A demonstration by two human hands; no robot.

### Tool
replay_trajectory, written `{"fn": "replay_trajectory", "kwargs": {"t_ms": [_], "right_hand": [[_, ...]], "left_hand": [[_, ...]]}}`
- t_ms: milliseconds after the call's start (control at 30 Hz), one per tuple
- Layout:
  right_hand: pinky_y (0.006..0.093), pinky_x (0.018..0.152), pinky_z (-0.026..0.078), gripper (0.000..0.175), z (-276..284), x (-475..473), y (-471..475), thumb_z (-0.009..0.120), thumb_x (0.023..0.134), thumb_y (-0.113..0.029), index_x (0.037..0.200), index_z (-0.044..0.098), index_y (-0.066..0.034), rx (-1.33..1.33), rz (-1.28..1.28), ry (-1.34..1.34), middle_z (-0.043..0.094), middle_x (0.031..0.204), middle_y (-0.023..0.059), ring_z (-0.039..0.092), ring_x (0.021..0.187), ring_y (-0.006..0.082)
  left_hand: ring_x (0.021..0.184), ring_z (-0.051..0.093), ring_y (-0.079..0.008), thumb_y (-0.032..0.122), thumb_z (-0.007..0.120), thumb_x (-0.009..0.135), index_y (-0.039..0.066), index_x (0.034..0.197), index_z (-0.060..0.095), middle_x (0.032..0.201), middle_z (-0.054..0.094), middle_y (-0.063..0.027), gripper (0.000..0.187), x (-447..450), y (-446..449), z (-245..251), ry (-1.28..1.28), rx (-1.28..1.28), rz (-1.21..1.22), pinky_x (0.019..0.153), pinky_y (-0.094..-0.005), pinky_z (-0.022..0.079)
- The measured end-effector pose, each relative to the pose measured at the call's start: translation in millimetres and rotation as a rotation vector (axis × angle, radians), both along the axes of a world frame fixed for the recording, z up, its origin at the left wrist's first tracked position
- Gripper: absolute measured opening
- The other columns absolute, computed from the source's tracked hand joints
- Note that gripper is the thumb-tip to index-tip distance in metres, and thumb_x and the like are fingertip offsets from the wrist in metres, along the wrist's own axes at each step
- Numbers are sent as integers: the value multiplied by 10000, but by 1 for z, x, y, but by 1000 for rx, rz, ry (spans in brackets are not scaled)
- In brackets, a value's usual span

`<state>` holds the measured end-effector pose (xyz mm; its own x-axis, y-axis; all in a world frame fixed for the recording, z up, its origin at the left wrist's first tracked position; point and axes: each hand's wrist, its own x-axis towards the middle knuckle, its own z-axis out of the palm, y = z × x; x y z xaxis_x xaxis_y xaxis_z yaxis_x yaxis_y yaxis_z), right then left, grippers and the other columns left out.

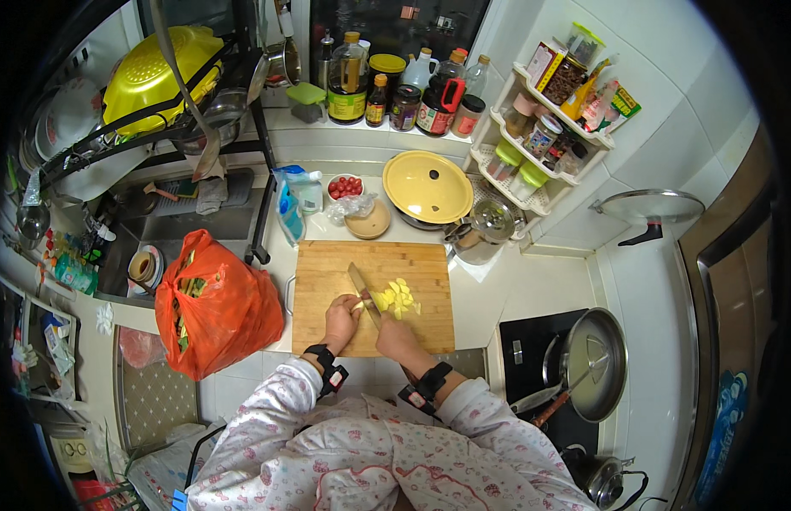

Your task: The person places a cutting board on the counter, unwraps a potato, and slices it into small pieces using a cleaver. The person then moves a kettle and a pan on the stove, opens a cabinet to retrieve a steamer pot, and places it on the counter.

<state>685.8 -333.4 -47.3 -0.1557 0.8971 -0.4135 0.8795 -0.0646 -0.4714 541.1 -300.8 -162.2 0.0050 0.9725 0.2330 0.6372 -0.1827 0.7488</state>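
Note:
On a wooden cutting board [430, 268] before me lie thin pale yellow slices [399, 297], loosely heaped right of the blade. My right hand [393, 338] grips the handle of a kitchen knife [358, 278], its blade slanting up and left across the board. Just left of the blade, my left hand [342, 319] holds a small pale yellow piece [359, 306] against the board with its fingertips; what food it is I cannot tell. Both wrists wear black straps with small devices.
A full orange plastic bag [242, 319] stands left of the board, near the sink [172, 233]. Behind the board are a wooden bowl [368, 220], a bowl of small red tomatoes [345, 186] and a yellow-lidded pot [427, 186]. At right, a frying pan [616, 383] rests on the black cooktop [523, 329].

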Motion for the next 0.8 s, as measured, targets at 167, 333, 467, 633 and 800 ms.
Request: {"fn": "replay_trajectory", "kwargs": {"t_ms": [167,333,467,633,800], "right_hand": [[496,723,482,274,-33,-12,12,532,745,-50,996,488,49,112,-14,6,610,825,299,604,826,443],[500,721,479,261,-48,-12,12,531,757,-73,988,495,42,182,-127,86,613,822,290,604,813,440],[506,741,473,235,-33,-6,7,512,772,-76,977,505,39,158,-108,78,613,837,293,598,817,452],[511,760,480,285,-17,-6,0,506,764,-51,1030,488,52,104,-47,38,609,865,314,600,861,458],[508,765,481,282,-18,-5,2,512,760,-50,1026,501,46,91,-33,61,611,869,311,606,868,446]], "left_hand": [[876,611,-303,50,680,705,39,926,682,947,638,-129,220,0,0,1,-11,24,13,788,-356,499],[857,615,-307,47,682,698,39,904,682,930,640,-139,206,-1,0,0,-30,71,13,769,-356,502],[875,605,-296,62,682,706,56,895,680,932,631,-112,189,-1,-1,-3,-39,80,34,769,-366,495],[851,611,-291,81,697,708,43,865,682,926,632,-106,162,0,-1,-2,-60,47,36,760,-356,498],[844,612,-289,85,700,714,40,868,683,924,632,-103,162,0,-1,0,-58,43,32,756,-351,500]]}}
